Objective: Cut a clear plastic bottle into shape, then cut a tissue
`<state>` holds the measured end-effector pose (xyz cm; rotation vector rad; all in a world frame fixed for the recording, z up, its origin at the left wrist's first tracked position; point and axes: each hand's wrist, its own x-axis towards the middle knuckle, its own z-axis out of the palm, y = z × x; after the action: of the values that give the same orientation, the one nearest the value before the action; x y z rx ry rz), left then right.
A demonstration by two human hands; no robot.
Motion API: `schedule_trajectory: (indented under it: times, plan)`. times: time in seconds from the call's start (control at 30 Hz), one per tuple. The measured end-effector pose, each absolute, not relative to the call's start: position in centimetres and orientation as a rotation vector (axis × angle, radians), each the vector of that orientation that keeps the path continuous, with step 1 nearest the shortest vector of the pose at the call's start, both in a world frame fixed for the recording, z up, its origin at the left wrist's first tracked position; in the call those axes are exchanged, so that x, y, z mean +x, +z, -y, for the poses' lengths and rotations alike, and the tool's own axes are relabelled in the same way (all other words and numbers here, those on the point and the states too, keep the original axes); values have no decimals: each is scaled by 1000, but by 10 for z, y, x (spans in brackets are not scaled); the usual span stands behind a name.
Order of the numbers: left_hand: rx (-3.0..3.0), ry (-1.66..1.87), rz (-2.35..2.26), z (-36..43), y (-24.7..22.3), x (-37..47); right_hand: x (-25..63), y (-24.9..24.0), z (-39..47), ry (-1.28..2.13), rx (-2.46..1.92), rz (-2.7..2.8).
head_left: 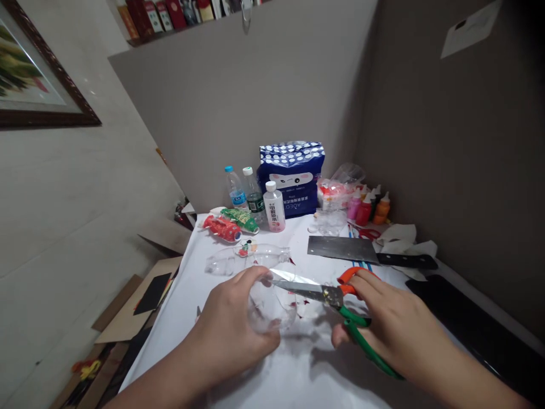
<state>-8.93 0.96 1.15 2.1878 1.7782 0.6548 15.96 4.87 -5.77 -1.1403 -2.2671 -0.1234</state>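
My left hand (236,318) grips a clear plastic bottle piece (270,307), thumb below and fingers above, its outline faint against the white cover. In my right hand (385,315) is a pair of scissors (330,295) with orange and green handles. The blades point left, slightly parted, and reach the upper edge of the plastic piece near my left fingertips. Whether the plastic lies between the blades I cannot tell. Just beyond my hands, a clear cut bottle (251,257) lies on its side. A cleaver (343,248) with a black handle lies behind the scissors.
Three upright bottles, one a white-capped bottle (275,207), stand before a blue bag (293,182). Red and green decorated bottles, the red one (222,228) nearer, lie at left. Paint bottles (364,210) and crumpled tissue (400,238) are at right. A black slab (472,324) lies along the right edge.
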Motion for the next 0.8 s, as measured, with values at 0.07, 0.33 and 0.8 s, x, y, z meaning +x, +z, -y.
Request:
schedule_trajectory:
  times: [0.07, 0.33, 0.8]
  plan:
    - [2166, 634, -1790, -10, 10, -89, 159, -58, -49, -80, -1172, 2300]
    - [2198, 532, -1787, -8, 9, -85, 155, -59, -49, -93, -1206, 2325]
    - [2185, 528, -1666, -3, 17, -85, 159, -49, -47, -285, -1007, 2201]
